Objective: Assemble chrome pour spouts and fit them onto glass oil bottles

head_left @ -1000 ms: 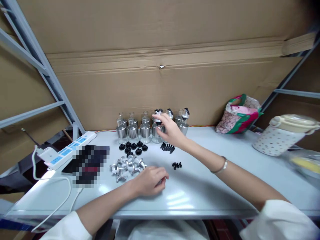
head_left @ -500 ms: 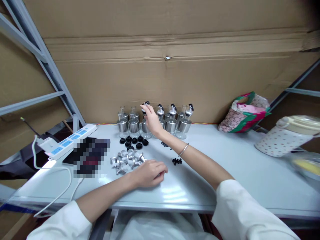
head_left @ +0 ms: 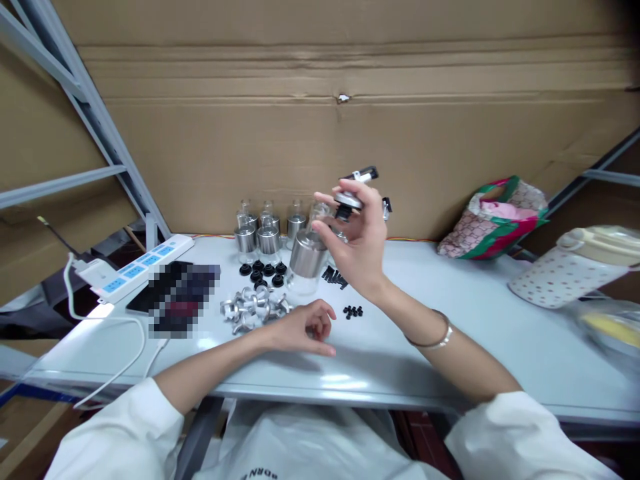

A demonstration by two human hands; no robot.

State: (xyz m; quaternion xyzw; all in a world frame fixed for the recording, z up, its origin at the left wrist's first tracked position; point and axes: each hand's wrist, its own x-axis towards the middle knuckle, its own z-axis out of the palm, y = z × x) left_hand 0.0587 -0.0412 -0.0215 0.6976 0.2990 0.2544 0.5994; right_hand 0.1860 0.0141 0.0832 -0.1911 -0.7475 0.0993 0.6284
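Note:
My right hand (head_left: 357, 243) is raised over the table with a pourer stopper (head_left: 349, 200) in its fingers, which has a silver cap, a black ribbed plug and a black lever. At its thumb and fingertips is the neck of a glass bottle (head_left: 307, 253) with a steel sleeve; the bottle leans and looks lifted. The exact grip is partly hidden. Low over the front of the table, my left hand (head_left: 303, 328) holds nothing, its fingers curled and thumb apart. Silver caps (head_left: 255, 308) lie piled beside it, with black ribbed plugs (head_left: 269, 270) behind them.
More steel-sleeved bottles (head_left: 245, 240) stand along the cardboard wall. Small black levers (head_left: 334, 277) and tiny black pieces (head_left: 353, 311) lie mid-table. A power strip (head_left: 145, 267) and a blurred-out device (head_left: 185, 300) are left; a patterned bag (head_left: 495, 223) and a spotted jug (head_left: 555, 273) are right.
My right hand has come back from the bottle row towards me and to the right, bringing a bottle and a pourer stopper. The left hand's thumb and fingers have parted.

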